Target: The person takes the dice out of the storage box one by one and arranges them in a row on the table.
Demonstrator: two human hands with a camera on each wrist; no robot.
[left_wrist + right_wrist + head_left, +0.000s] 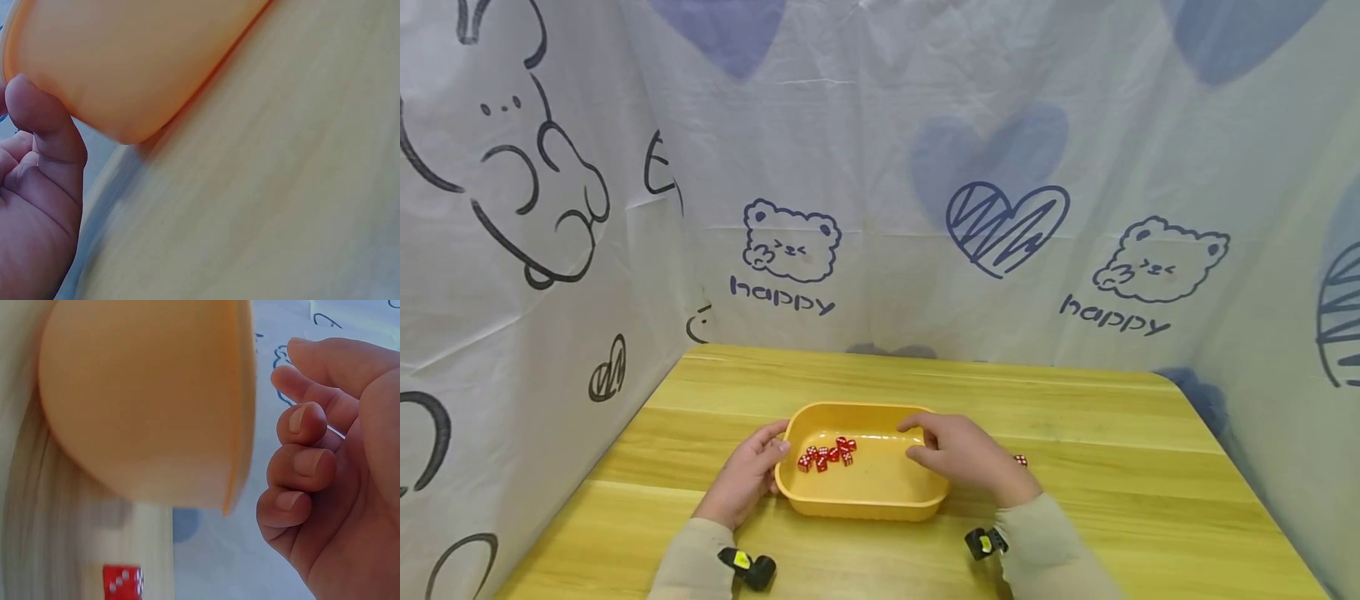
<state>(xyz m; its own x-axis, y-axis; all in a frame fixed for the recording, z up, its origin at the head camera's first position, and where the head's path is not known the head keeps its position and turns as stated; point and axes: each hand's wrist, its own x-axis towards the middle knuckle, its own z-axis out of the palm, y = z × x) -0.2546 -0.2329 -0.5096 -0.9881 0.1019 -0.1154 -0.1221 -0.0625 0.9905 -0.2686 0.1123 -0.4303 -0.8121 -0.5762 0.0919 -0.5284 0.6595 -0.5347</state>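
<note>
A yellow plastic basin (865, 510) sits on the table, and several red dice (822, 454) with white pips lie in its left half. At its left end, my left hand (748, 473) grips the basin, thumb at the rim and fingers along the outside. The left wrist view shows the thumb (47, 112) against the basin wall (137, 69). My right hand (958, 450) hovers over the basin's right end. In the right wrist view, that hand (331, 450) has loosely bent fingers, thumb and index apart, holding nothing.
One more red die (1020, 460) lies on the table to the right of the basin, partly hidden behind my right wrist. The wood-grain table (1097, 433) ends at white printed cloth (880, 275) at the back and sides.
</note>
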